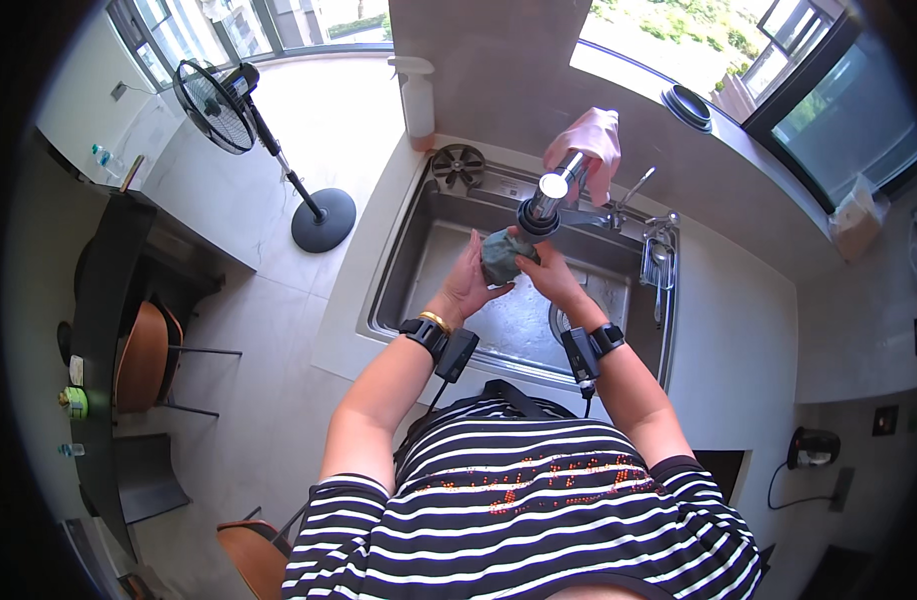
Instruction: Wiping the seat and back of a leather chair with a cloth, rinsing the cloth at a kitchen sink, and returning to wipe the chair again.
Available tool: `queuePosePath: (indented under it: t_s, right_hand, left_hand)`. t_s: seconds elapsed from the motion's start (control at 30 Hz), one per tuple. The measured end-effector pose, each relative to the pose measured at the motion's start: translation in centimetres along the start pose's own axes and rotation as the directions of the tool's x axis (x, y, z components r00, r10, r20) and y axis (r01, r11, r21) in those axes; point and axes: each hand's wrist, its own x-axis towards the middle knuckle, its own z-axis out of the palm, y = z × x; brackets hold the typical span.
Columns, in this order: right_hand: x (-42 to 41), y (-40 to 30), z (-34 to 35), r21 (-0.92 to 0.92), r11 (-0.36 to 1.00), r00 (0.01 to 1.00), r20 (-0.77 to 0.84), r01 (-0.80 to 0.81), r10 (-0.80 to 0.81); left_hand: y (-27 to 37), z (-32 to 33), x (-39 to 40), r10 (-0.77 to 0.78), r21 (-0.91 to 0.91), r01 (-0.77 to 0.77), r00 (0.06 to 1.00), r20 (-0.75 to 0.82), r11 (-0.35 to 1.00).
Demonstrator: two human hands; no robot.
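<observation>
A bunched grey-green cloth (503, 257) is held between my two hands, over the stainless steel sink (443, 304) and just below the black head of the chrome faucet (553, 187). My left hand (467, 281) cups its left side and underside with the fingers spread. From the right, my right hand (554, 276) grips it with the thumb across the front; some of its fingers are hidden by the faucet head and the cloth. Wet droplets cover the sink floor beneath. The drain strainer (562, 321) shows partly behind my right forearm.
A pink cloth (590, 146) hangs over the faucet's back. At the right rim are a small wire rack with a spoon (659, 259) and a slim second tap (638, 187). A white spray bottle (417, 101) stands behind the left corner. A floor fan (320, 217) stands left of the counter.
</observation>
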Motion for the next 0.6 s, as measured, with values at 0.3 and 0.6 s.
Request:
queuePosePath:
  t_s: [0.3, 0.6]
  right_hand:
    - [0.3, -1.6, 2.8, -0.457, 0.888, 0.990, -0.095, 0.048, -0.102]
    - [0.3, 3.6, 1.9, -0.129, 0.988, 0.953, -0.301, -0.088, 0.046]
  left_hand:
    - [-4.6, -0.4, 3.5, 0.062, -0.142, -0.089, 0.981, -0.185, 0.986]
    - [-5.5, 1.3, 3.6, 0.195, 0.201, -0.136, 0.930, -0.313, 0.970]
